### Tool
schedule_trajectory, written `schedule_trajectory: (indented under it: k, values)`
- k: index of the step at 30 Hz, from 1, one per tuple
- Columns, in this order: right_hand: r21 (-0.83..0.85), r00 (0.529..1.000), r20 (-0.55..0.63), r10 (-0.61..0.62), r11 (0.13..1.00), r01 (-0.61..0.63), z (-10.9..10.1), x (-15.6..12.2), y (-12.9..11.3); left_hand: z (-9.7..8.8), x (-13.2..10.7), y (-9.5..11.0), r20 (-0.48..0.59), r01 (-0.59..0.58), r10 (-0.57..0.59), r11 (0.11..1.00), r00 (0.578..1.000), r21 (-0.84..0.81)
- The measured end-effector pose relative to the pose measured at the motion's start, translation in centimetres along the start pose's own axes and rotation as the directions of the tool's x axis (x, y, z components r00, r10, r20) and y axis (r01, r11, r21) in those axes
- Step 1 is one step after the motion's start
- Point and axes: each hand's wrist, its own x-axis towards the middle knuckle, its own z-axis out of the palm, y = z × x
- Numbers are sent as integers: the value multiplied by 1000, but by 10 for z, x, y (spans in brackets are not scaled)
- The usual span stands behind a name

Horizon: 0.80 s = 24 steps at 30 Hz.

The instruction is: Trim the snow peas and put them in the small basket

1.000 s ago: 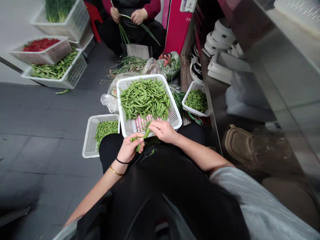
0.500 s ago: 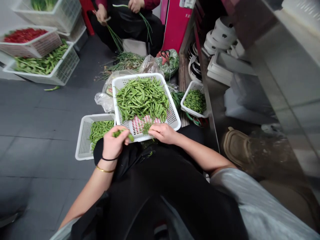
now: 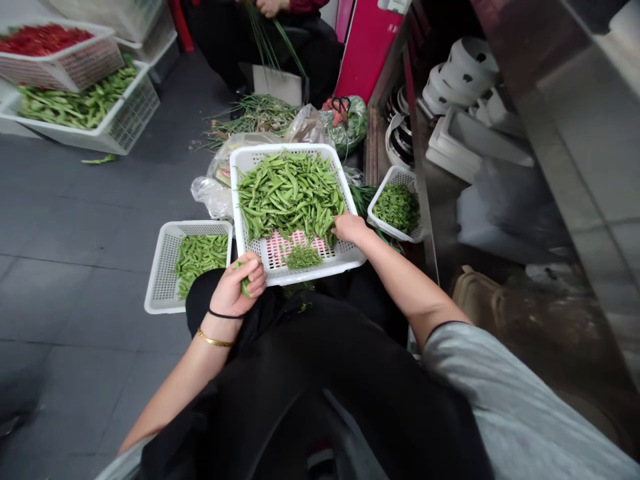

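A big white basket (image 3: 345, 256) of green pea pods (image 3: 287, 190) rests on my knees. A small heap of trimmed strings (image 3: 303, 257) lies on its near part. My right hand (image 3: 349, 227) reaches into the pile's right side, fingers curled on the pods there. My left hand (image 3: 240, 283) hovers beside the basket's near left corner, closed on one pea pod (image 3: 245, 285). To its left, on the floor, stands a smaller white basket (image 3: 163, 277) holding several trimmed pods (image 3: 200, 253).
A small basket of green scraps (image 3: 397, 208) sits by the steel counter (image 3: 525, 200) on the right. Plastic bags (image 3: 220, 193) and scallions (image 3: 255, 117) lie beyond. Stacked baskets of beans (image 3: 75, 110) and red chillies (image 3: 40, 40) stand far left. Another person (image 3: 280, 20) sits opposite.
My right hand left the string heap and reached forward into the pod pile. My left hand stayed near the basket's corner with the pod drawn into its fingers.
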Motion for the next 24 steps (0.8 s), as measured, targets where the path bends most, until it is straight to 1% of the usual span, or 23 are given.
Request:
schedule_trajectory:
  k: [2,4,7,9,10,12,13,14,15,17,20,22,23,24]
  values:
    - [6,999,-27,-32,999,32,1,-2,-2,4,-2,-4,-1,15,-15,998,1000,69]
    - [13,992,-93,-85,996,86,0,-16,-11,8,-3,-8,-31,10,-5,988,1000,155]
    - [11,958,-193,-214,975,220,0,-57,-33,14,0,-17,-111,20,15,953,994,302]
    - [-7,911,-232,-340,937,348,4,-89,-49,18,3,-25,-149,36,24,922,989,385]
    - [-45,845,-273,-460,883,467,7,-103,-57,20,5,-29,-157,42,26,908,987,417]
    - [-147,684,-340,-645,755,639,13,-125,-70,23,6,-36,-162,46,34,884,986,466]
    - [-199,603,-357,-714,689,697,15,-133,-75,24,6,-38,-161,44,40,874,986,485]
    - [-239,541,-362,-759,637,733,16,-138,-78,25,5,-40,-158,41,45,864,986,501]
    - [-267,497,-359,-790,598,756,17,-142,-81,25,4,-42,-151,40,44,857,988,514]
    - [-292,444,-345,-827,545,786,15,-145,-84,24,0,-43,-130,43,30,849,991,526]
    - [-281,397,-347,-850,498,820,10,-147,-84,21,-7,-42,-117,64,-5,857,993,511]
    - [-228,364,-366,-857,461,857,8,-147,-80,17,-10,-40,-116,81,-27,870,993,487]
    - [-180,342,-388,-856,434,883,7,-145,-77,16,-11,-39,-112,80,-30,882,993,464]
    - [-112,334,-430,-839,416,902,7,-143,-73,14,-13,-38,-102,69,-27,898,994,434]
